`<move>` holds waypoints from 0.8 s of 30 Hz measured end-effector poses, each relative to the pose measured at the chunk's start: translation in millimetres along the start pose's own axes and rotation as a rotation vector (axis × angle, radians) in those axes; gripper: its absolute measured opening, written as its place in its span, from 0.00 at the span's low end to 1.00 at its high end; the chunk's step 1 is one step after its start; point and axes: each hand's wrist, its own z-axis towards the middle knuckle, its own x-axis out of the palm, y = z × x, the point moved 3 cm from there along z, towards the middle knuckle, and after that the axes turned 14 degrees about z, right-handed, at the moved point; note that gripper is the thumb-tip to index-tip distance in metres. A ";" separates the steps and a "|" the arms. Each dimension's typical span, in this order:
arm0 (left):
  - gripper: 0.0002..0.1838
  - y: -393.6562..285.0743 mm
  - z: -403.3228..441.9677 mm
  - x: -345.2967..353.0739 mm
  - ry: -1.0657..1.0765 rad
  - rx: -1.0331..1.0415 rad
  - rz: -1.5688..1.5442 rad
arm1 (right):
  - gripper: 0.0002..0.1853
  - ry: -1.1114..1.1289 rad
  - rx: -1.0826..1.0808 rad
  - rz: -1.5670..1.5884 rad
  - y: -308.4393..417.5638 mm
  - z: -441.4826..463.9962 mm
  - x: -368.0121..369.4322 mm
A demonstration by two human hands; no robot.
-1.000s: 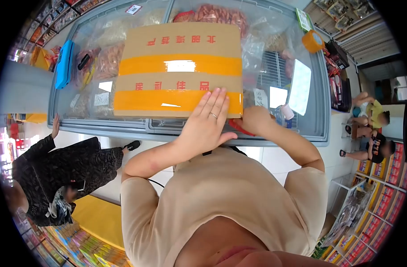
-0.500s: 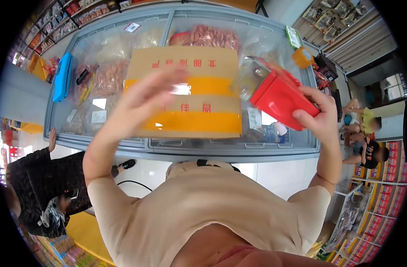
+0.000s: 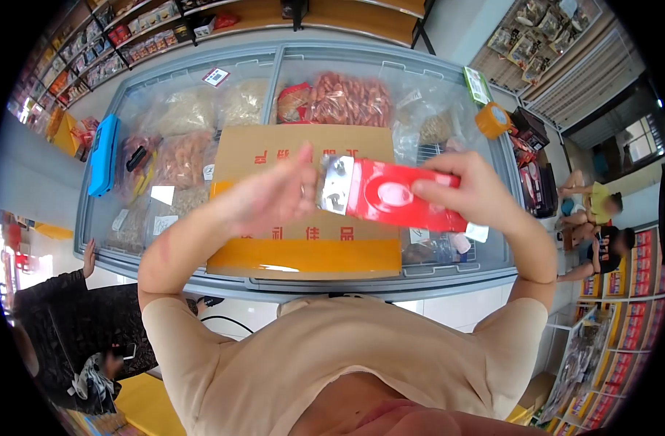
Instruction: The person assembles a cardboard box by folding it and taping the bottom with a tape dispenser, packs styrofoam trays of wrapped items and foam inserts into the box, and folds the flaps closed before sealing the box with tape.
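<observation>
A cardboard box (image 3: 303, 251) with orange tape bands and red printed characters lies on the glass top of a chest freezer (image 3: 274, 292). My right hand (image 3: 467, 189) grips a red tape dispenser (image 3: 390, 192), its metal end pointing left above the box. My left hand (image 3: 281, 189), slightly blurred, hovers over the box just left of that metal end, thumb apart from the fingers and nothing visible in it. Both forearms partly cover the box and the freezer's edge.
A blue case (image 3: 104, 156) sits at the freezer's left edge, an orange tape roll (image 3: 492, 120) at its right. Bagged frozen food (image 3: 350, 100) shows through the glass. Another person's hand (image 3: 89, 258) touches the freezer's left corner. Two people are at far right.
The red dispenser has swung level and moved left over the box, with my right hand. My left hand has shifted lower towards it. In view, box and freezer sit lower than before.
</observation>
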 end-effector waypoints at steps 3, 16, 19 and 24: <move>0.22 -8.2 14.4 -24.4 0.069 0.057 -0.284 | 0.17 0.036 -0.039 0.125 -3.2 31.5 -11.0; 0.16 -28.1 -111.6 -303.8 -0.996 0.104 0.311 | 0.21 0.068 0.340 0.131 -123.9 55.3 -129.5; 0.16 120.6 -99.5 -405.3 -0.775 -0.536 1.946 | 0.26 0.251 0.575 -0.239 -213.2 64.2 -111.2; 0.16 221.5 -9.7 -323.2 -0.791 -0.217 1.547 | 0.31 0.372 0.636 -0.365 -297.0 84.0 -55.3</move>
